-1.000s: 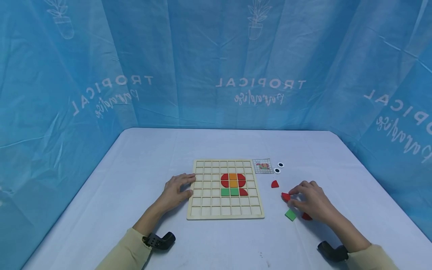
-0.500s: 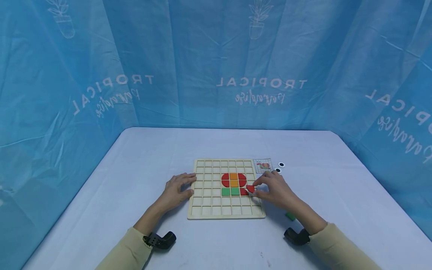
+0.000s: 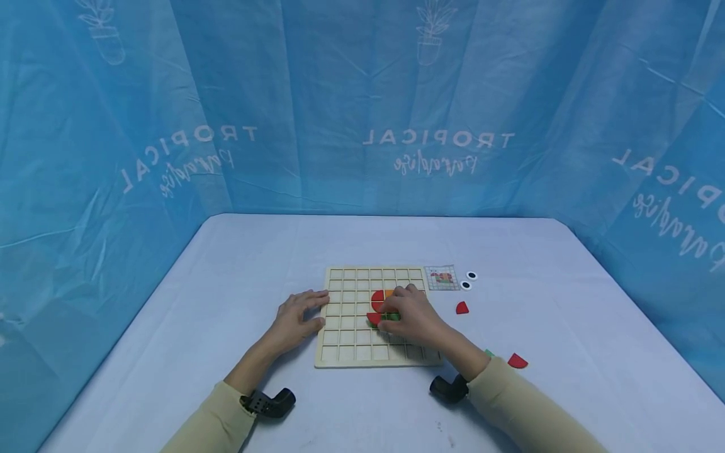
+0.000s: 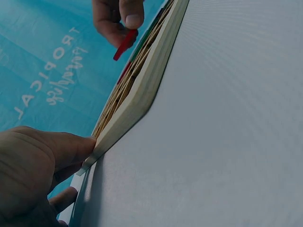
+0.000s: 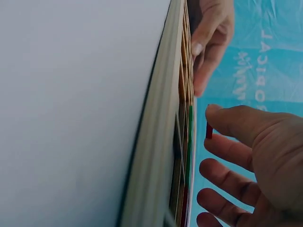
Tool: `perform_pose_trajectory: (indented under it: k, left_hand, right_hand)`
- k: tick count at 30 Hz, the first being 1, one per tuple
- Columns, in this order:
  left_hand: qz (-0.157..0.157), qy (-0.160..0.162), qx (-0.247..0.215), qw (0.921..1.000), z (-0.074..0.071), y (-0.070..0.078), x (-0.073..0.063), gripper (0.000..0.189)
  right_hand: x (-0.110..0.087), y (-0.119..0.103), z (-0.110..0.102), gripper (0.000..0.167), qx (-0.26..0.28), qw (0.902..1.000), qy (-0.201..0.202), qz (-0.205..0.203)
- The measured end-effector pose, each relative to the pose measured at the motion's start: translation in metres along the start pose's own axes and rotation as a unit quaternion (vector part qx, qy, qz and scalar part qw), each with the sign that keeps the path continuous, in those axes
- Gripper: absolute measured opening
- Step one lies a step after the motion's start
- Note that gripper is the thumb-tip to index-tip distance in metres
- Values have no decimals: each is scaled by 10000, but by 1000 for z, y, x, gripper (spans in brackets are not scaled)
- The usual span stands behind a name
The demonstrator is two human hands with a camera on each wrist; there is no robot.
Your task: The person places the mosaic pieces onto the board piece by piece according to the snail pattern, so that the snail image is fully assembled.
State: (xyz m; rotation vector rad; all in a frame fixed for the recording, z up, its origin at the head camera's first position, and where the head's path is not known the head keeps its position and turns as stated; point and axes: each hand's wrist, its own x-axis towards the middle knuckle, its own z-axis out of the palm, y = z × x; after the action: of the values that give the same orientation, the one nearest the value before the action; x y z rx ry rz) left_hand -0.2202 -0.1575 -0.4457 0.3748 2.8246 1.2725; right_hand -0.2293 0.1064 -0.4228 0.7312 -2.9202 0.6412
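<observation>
A wooden grid board (image 3: 347, 355) lies flat on the white table. My right hand (image 3: 416, 318) is over its middle and pinches a red quarter-circle tile (image 3: 373, 319) between thumb and fingertips. In the right wrist view that red tile (image 5: 209, 131) shows edge-on, clear of the board's surface. Beneath it, part of a green square tile is covered. Red tiles (image 3: 377, 301) and an orange tile (image 3: 388, 293) sit in the grid just beyond, partly hidden by my right hand. My left hand (image 3: 293, 319) rests against the board's left edge, thumb and fingers touching it.
Right of the board lie a printed pattern card (image 3: 442, 277) and two white discs with black centres (image 3: 472, 275). A loose red tile (image 3: 462, 307) is nearer, another red tile (image 3: 518, 361) lies beside my right forearm. A green tile (image 3: 489, 353) is mostly hidden by the forearm.
My right hand has picked up the red quarter-circle tile from the table right of the board and carried it left, over the grid. The left hand stays in place.
</observation>
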Motion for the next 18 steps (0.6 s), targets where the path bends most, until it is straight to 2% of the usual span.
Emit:
perform_pose_trajectory:
  k: [6,18]
  left_hand:
    - [105,-6,13,9999,0,-2,0,48]
    - [71,-28,-6,10000,0,-2,0,49]
  right_hand:
    - [7,-7,6,19,-261,9993,-43,-269]
    - [9,-14,11,21,-628,9970,128,-427]
